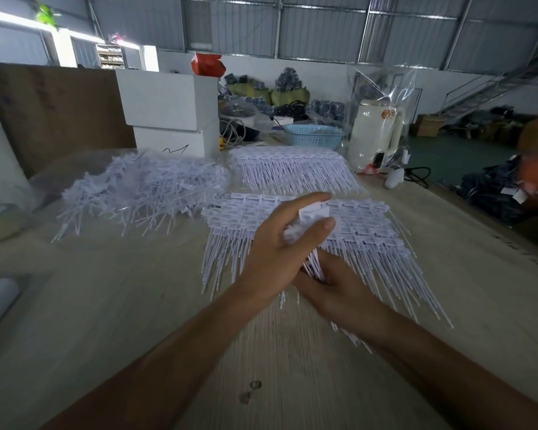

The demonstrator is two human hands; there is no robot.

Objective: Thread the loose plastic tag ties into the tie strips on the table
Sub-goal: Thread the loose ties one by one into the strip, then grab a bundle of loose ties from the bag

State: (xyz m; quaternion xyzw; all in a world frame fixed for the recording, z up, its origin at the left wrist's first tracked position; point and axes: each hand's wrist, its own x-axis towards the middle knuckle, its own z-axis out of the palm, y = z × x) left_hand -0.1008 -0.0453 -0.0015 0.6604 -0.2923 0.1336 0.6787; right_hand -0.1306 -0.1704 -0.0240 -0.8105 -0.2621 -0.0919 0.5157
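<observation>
Seen from the head camera, at 12 o'clock on the pale wooden desk (106,305): a light blue plastic basket with holes (313,136), inside not visible. Left of it, two stacked white cardboard boxes (171,113), closed. Right of the basket, a white plastic jug (376,135) under a clear plastic bag (382,88).

At 10 o'clock, a messy heap of loose white plastic tag ties (143,187) on clear plastic sheet. At 1 o'clock, a neat far row of white tie strips (292,169). In the middle, a near sheet of white tie strips (370,231), thin tails pointing to 6 o'clock.

Left hand (280,246) above the near sheet, thumb and fingers curled round a small bunch of white ties (308,221). Right hand (329,283) just below, mostly hidden under the left; fingers touching the bunch's thin tails, grip hard to tell.

Bare desk room at 6 and 8 o'clock. Right desk edge running close past the near sheet at 3 o'clock.
</observation>
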